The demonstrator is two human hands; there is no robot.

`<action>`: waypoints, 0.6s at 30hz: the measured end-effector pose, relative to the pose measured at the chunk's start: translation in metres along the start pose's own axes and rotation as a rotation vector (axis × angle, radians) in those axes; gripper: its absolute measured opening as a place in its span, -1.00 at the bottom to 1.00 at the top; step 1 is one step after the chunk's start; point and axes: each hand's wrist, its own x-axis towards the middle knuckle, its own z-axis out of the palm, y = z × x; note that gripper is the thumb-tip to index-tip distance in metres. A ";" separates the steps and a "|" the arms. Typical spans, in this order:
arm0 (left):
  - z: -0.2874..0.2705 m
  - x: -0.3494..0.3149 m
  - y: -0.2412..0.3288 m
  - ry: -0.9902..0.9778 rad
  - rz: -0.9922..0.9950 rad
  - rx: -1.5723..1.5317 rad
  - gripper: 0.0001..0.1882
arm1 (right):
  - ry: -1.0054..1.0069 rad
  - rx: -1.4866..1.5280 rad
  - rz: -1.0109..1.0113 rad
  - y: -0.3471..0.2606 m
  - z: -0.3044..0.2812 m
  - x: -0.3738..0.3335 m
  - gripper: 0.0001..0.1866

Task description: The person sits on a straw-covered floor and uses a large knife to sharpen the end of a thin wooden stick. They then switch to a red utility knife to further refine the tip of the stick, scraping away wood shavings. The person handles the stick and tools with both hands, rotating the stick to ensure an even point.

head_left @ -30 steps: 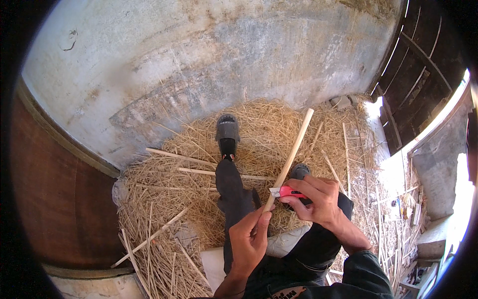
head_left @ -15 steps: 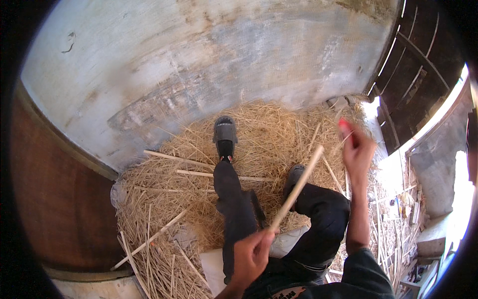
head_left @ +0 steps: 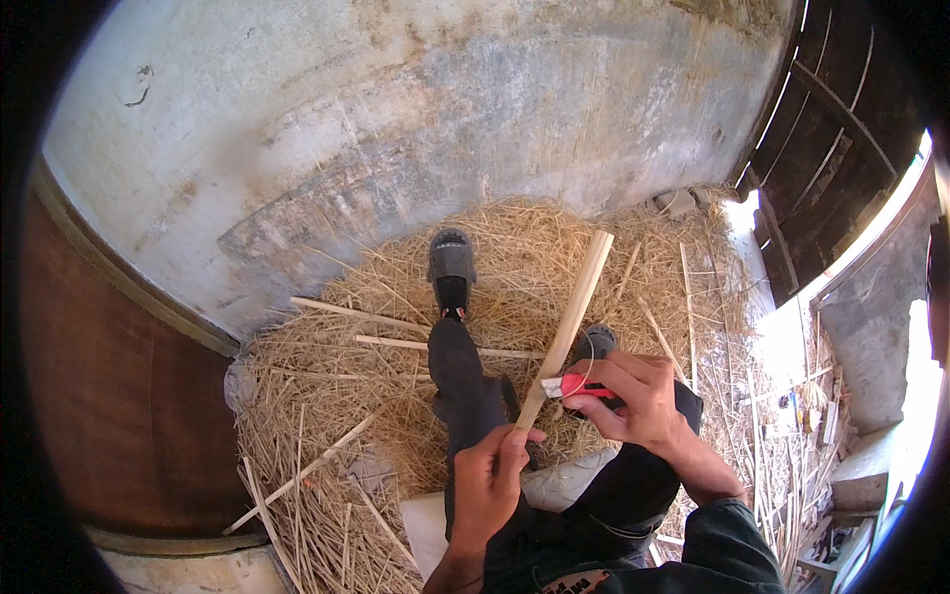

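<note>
In my left hand (head_left: 490,480), closed low in the middle, is the lower end of a pale bamboo strip (head_left: 579,302) that slants up and to the right. My right hand (head_left: 638,396) grips a red utility knife (head_left: 579,385). The knife's tip lies against the strip's right edge, a little above my left hand. A thin, pale curl (head_left: 594,351) arcs beside the knife, apparently a shaving. Both hands are in front of my lap, between my knees.
Straw-like shavings (head_left: 524,233) cover the floor, with loose bamboo strips (head_left: 302,473) on the left. A stained wall (head_left: 416,129) stands ahead, a brown panel (head_left: 129,396) to the left, dark boards (head_left: 841,129) far right. My sandalled foot (head_left: 452,259) rests on the shavings.
My right hand has come down and left with the knife, from far right to the strip. The strip stands slightly steeper, and my left hand has shifted a little left.
</note>
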 end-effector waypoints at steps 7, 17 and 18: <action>0.006 0.001 0.006 0.056 0.073 0.111 -0.69 | 0.012 -0.031 0.011 0.001 0.009 -0.003 -0.76; 0.007 0.001 -0.001 0.068 0.137 0.182 -0.71 | 0.066 -0.117 -0.014 0.004 0.006 -0.003 -0.76; 0.007 0.001 -0.001 0.066 0.146 0.170 -0.71 | 0.074 -0.126 -0.019 0.004 0.006 -0.003 -0.76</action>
